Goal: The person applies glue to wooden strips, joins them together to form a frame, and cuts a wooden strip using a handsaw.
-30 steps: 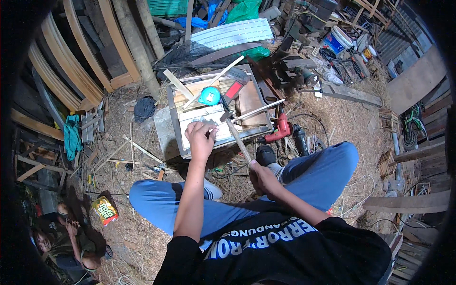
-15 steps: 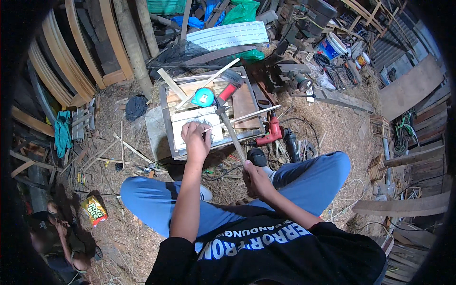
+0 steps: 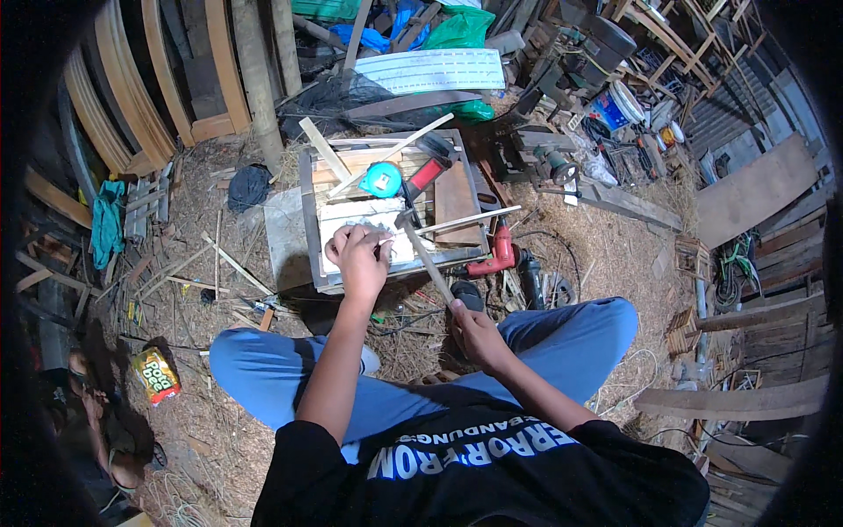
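Note:
My right hand (image 3: 479, 334) is wrapped round the wooden handle of a hammer (image 3: 432, 270). The hammer's head lies just right of the fingers of my left hand (image 3: 360, 259). Those fingers are bent and pinched together over a white block (image 3: 373, 213); whatever is between them is too small to make out. The block rests on a low wooden worktable (image 3: 306, 198). Behind it on the table are a turquoise tape measure (image 3: 381, 179), a red and black tool (image 3: 426, 176) and thin wooden strips (image 3: 325, 150).
A red power drill (image 3: 497, 252) lies on the ground right of the table, near a dark angle grinder (image 3: 530, 279). Wood scraps and shavings litter the floor. At lower left, a person (image 3: 98, 413) sits near a yellow snack bag (image 3: 155, 376). Curved wooden frames (image 3: 132, 97) lean at upper left.
The hammer's head has come slightly lower and closer to my left hand. My left hand stays at the white block. The whole view has shifted a little.

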`<state>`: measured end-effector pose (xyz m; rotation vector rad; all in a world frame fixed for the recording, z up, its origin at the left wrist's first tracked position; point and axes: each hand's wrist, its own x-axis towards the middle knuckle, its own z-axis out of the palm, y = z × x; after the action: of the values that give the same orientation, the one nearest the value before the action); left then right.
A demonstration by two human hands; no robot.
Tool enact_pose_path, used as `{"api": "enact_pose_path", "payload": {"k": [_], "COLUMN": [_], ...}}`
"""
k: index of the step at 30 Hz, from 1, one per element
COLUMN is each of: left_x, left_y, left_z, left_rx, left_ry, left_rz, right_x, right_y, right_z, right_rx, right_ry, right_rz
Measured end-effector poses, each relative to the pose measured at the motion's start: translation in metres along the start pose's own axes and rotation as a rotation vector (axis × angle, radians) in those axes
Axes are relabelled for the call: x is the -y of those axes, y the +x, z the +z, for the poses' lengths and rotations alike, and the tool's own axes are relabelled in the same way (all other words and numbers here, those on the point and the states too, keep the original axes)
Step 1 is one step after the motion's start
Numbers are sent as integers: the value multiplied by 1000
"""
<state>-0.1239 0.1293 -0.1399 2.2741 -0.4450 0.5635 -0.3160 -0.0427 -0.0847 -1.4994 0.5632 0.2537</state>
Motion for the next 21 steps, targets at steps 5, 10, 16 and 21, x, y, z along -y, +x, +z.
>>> {"api": "enact_pose_path", "payload": {"k": [5, 10, 16, 21], "left_x": [-2, 2, 3, 1], "left_y": [2, 0, 0, 0], "left_z": [-1, -1, 1, -1], "left_rx": [-1, -9, -3, 48], "left_ry": [14, 26, 32, 33], "left_rz": [8, -9, -25, -26], "right_x": [-4, -4, -17, -18], "right_y": [3, 9, 17, 17], "right_z": [-4, -2, -9, -9], "right_rx": [1, -23, -7, -19], "right_ry": [-25, -165, -202, -199], "right_rz": [56, 21, 29, 65]}}
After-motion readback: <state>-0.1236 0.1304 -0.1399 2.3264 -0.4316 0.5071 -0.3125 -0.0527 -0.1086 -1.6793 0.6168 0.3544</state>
